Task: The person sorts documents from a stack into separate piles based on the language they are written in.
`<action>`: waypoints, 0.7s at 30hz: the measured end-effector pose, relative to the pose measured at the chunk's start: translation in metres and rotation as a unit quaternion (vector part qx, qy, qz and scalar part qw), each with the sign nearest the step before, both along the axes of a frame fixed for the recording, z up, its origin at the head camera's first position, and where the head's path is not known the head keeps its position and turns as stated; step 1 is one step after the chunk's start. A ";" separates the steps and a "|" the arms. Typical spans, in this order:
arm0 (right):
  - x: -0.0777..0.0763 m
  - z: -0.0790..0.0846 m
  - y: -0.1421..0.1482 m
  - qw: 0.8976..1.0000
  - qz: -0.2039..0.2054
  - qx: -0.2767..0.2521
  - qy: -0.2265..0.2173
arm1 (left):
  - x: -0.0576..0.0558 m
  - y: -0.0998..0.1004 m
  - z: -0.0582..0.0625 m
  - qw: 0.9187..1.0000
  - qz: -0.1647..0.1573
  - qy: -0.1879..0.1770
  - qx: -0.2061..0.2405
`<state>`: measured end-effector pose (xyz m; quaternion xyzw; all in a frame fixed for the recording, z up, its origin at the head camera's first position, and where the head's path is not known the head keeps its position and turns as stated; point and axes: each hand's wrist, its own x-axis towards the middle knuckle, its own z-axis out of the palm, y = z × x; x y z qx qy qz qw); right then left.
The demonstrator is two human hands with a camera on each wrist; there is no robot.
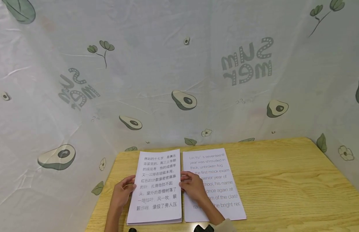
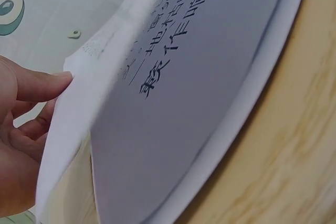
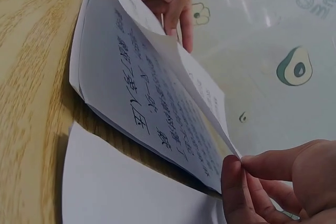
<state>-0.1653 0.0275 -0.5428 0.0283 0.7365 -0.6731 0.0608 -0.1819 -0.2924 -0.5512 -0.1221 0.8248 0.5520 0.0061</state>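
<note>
A white sheet (image 1: 157,183) printed with large Chinese characters is held above a stack of similar pages (image 2: 210,145). My left hand (image 1: 122,191) pinches its left edge, thumb on the near face and fingers behind. At the opposite edge, my right hand (image 1: 192,185) grips the paper between thumb and fingers, as the right wrist view shows. The sheet bows between both hands, apart from the page beneath, which also bears Chinese print. Under my right forearm lies a second stack of pages (image 1: 209,161) with English text, partly covered by that hand and arm.
Both stacks lie side by side on a wooden table (image 1: 284,180), with a narrow gap between them. A pale curtain (image 1: 150,71) printed with avocados and leaves hangs behind and on both sides. Two dark objects show at the bottom edge of the head view.
</note>
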 end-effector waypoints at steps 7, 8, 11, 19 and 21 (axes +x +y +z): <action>0.000 0.003 -0.004 1.000 0.006 0.003 0.007 | 0.000 -0.003 0.001 1.000 0.001 -0.003 -0.006; 0.000 0.003 -0.004 1.000 0.006 0.002 0.007 | 0.000 -0.003 0.001 1.000 0.002 -0.003 -0.008; -0.001 0.003 -0.005 1.000 0.006 0.003 0.006 | 0.000 -0.004 0.001 1.000 0.003 -0.003 -0.011; -0.001 0.004 -0.006 1.000 0.012 0.000 0.008 | 0.000 -0.005 -0.001 1.000 -0.001 0.003 -0.002; -0.001 0.004 -0.006 1.000 0.013 0.004 0.011 | 0.000 -0.005 -0.001 1.000 -0.001 0.003 0.000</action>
